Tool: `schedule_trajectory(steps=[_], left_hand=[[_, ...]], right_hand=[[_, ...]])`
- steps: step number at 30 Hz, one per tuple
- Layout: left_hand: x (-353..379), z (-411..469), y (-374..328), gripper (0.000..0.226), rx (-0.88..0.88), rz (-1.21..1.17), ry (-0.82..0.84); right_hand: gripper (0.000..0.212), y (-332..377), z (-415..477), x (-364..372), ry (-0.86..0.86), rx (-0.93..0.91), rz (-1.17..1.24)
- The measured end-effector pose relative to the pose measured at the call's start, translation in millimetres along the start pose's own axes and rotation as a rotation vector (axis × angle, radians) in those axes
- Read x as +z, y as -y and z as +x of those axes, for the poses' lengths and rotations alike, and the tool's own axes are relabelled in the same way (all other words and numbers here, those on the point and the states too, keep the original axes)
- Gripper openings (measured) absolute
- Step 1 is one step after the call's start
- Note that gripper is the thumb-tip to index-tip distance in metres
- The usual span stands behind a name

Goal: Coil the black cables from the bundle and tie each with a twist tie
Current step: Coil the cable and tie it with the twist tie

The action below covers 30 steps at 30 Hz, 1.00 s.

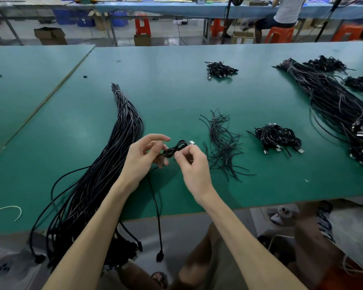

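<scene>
Setting: workshop, green counter (176, 91); more benches and orange stools behind.
Stock: bundle of black cables (113, 153) lies left of the hands, with its near ends spilling over the counter's front edge.
Work piece: partly coiled cable (175, 148), held just above the counter between both hands. Its silver plug (191, 142) pokes out at the right, and a long tail (155, 206) hangs over the edge.
Left hand (143, 158): fingers curled, pinching the left end of the loops; wrist lifted.
Right hand (194, 166): thumb and forefinger clamped on the loops near the silver plug; other fingers tucked.
Method (judgement): one pinch should hold the loops while the other hand draws up the tail. Loops should be equal in size and lie flat, without twist.
Supplies: twist ties (222, 143) in a loose heap just right of the right hand; tied coils (278, 139) lie beyond them.
</scene>
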<state>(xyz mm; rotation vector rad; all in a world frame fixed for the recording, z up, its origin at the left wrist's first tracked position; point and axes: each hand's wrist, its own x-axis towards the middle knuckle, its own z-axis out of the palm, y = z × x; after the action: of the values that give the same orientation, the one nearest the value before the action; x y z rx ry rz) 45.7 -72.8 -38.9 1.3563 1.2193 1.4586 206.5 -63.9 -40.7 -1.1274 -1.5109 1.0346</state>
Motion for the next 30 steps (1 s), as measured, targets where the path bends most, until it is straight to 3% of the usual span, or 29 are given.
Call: schedule_trajectory(steps=[5,7,12,19,26,30], left_hand=[[0.4,-1.5,1.4,0.040,-0.103,-0.233,0.079],[-1.2,-2.4,0.2,0.029,-0.084,-0.196,0.116],[-0.2,-4.0,0.4,0.035,-0.030,-0.080,0.072],[-1.1,-3.0,1.0,0.019,0.011,0.011,-0.012],[1.9,-1.8,4.6,0.024,0.063,0.150,-0.075],[-6.7,1.6,0.5,0.023,0.017,-0.054,-0.158]], right_hand=[[0.019,-1.4,0.5,-2.1,-0.087,0.077,0.108],[0.019,-1.0,0.7,-3.3,-0.102,0.075,0.118],[0.018,0.7,-1.0,-2.2,-0.027,0.055,0.068],[0.017,4.4,-6.5,7.1,0.130,-0.276,-0.356],[0.011,5.2,-16.5,11.7,0.009,-0.551,-0.543],[0.016,7.8,-16.5,11.9,0.023,-0.469,-0.448]])
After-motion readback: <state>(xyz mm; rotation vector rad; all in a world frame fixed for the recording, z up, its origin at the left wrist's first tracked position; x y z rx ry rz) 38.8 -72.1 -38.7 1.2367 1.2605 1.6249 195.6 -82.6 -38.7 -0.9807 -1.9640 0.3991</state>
